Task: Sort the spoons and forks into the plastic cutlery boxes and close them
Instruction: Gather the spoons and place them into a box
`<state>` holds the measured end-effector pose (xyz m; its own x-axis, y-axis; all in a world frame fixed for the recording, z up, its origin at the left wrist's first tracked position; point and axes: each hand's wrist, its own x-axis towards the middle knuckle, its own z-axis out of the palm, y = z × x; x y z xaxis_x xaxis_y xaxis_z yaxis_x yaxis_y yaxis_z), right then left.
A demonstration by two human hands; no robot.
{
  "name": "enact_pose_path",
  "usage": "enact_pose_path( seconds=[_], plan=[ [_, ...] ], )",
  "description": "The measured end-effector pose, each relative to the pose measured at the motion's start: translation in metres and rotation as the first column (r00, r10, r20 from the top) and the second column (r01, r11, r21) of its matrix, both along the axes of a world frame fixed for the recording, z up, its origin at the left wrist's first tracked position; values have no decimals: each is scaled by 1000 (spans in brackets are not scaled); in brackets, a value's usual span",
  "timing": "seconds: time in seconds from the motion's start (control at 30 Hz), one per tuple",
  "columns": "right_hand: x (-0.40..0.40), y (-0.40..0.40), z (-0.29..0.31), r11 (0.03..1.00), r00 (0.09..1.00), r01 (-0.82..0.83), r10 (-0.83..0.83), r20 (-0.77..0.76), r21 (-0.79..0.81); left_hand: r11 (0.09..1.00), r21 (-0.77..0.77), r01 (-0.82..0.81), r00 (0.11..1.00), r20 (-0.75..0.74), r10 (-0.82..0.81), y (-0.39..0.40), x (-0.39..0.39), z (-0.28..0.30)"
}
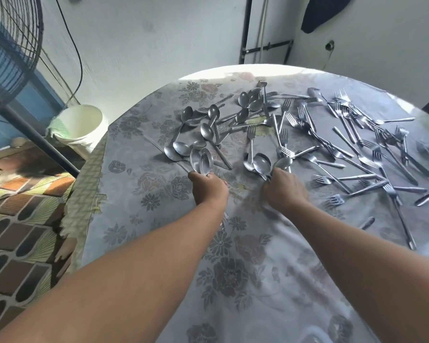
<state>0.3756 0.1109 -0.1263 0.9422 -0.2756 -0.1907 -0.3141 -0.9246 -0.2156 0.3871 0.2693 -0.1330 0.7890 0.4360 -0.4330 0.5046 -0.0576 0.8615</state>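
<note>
Head view: both arms stretched out over the table (159, 243). Left hand (208, 188) has its fingers curled round a couple of spoons (201, 161); right hand (286, 188) grips another bunch of spoons (261, 164). Forks (357, 144) are scattered right of the right fingers, loose spoons (208, 120) just beyond both. Bare cloth sits on the near side of both hands.

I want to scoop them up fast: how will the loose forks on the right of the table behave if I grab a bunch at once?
The forks lie crossed and overlapping, so tines will probably snag and drag neighbours along. They look like smooth, shiny metal, likely stiff and slippery in a bundle. On the tablecloth, pushed ones should slide rather than roll.
</note>
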Motion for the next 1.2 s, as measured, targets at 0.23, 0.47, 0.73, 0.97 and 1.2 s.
enact_pose_path(
  seconds=[0.23, 0.47, 0.73, 0.97, 1.2],
  plan=[
    [-10, -3, -3, 985, 993, 12, 9, -121, 171, 999, -51, 16, 997, -80, -20, -13, -18, -2],
    [-44, -9, 16, 756, 975, 220, -144, -172, 616, 979, -194, -59, 989, -143, 31, -39, -55, 5],
    [-113, -49, 47, 693, 996, 67, -2, -91, 718, 907, -412, -89, 995, -70, 66, -95, -123, 46],
    [-195, -112, 58, 586, 999, -37, 39, 17, 809, 912, -348, -215, 976, -99, 192, -160, -209, 71],
    [-271, -180, 46, 555, 999, -11, -33, 35, 832, 860, -458, -225, 974, -96, 204, -232, -273, 67]
  ],
)
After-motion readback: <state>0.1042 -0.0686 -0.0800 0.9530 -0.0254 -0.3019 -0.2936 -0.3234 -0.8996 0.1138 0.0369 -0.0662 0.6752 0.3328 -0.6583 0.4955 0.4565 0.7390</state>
